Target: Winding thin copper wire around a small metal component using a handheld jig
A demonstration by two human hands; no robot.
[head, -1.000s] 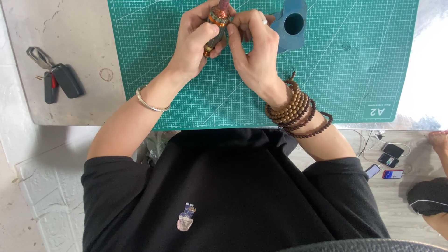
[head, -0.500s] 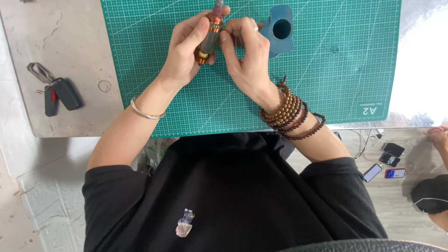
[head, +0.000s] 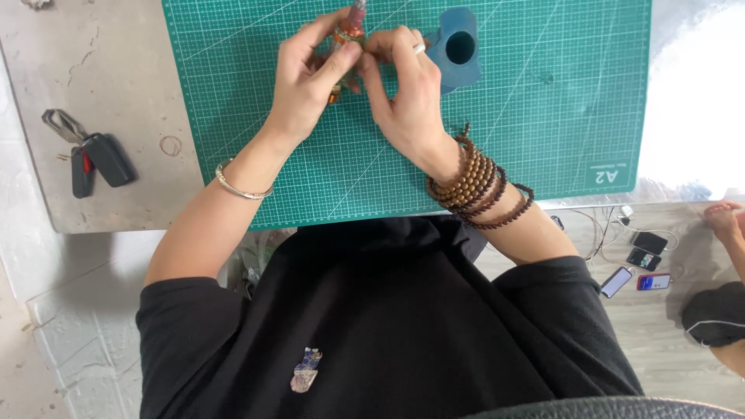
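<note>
Left hand (head: pixel 310 85), right hand (head: pixel 403 93) pinching small cylindrical tool (head: pixel 349 35), possibly craft knife, fingers pressed together; blue holder (head: pixel 458 50) at 3 o'clock; assembling step, steady grip needed.

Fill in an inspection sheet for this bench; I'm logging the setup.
Surface: green gridded cutting mat on a grey stone-like tabletop.
Job's things: small orange-and-brown cylindrical object, held above the mat.
Clutter: dark car keys; rubber band; blue holder with a round hole.
Grips: left hand and right hand both pinch the object.
Cables: thin wires on the floor.
Surroundings: phones on the floor; another person's foot.
</note>
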